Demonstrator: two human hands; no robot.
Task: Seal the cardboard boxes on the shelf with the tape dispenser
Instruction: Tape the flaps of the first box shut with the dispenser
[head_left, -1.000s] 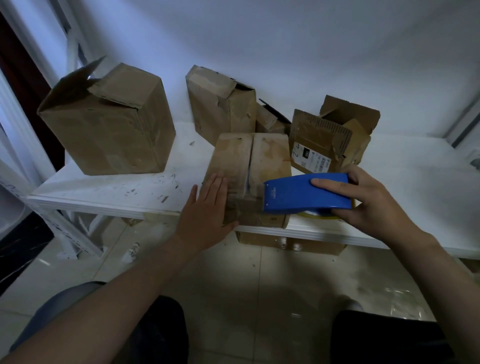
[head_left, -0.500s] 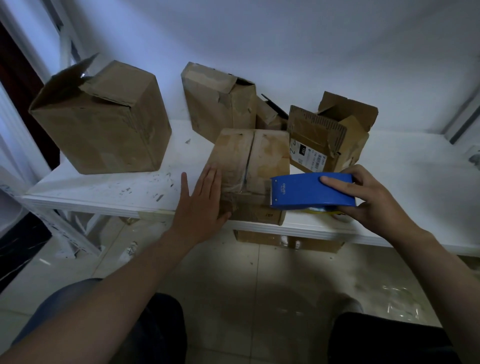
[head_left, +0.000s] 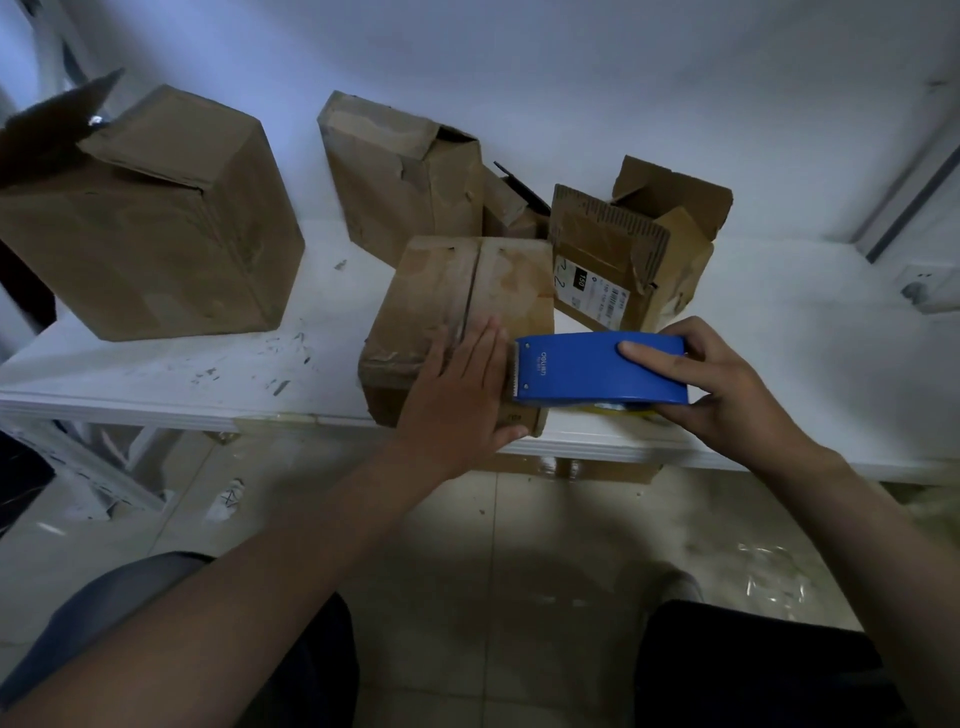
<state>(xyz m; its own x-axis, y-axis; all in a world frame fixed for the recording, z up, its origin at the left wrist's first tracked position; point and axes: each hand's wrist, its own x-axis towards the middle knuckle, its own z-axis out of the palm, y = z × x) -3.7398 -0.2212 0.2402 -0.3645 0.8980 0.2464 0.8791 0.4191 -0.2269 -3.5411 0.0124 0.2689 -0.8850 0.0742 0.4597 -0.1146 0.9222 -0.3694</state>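
Pressing flat on closed box at front edge of shelf, left hand lay with fingers straight, together. Right hand gripped blue tape dispenser (index finger along top), toothed end beside left fingers, over box's near right corner. Large box stood at left end; labelled box behind, flaps open.

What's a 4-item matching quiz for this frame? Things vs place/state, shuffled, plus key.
Things:
1. tape dispenser
2. left hand
3. largest box
4. back-right box

Place or state:
A. bears a white label
B. gripped by the right hand
C. flat on the front box
D. left end of the shelf

Pairs: 1-B, 2-C, 3-D, 4-A
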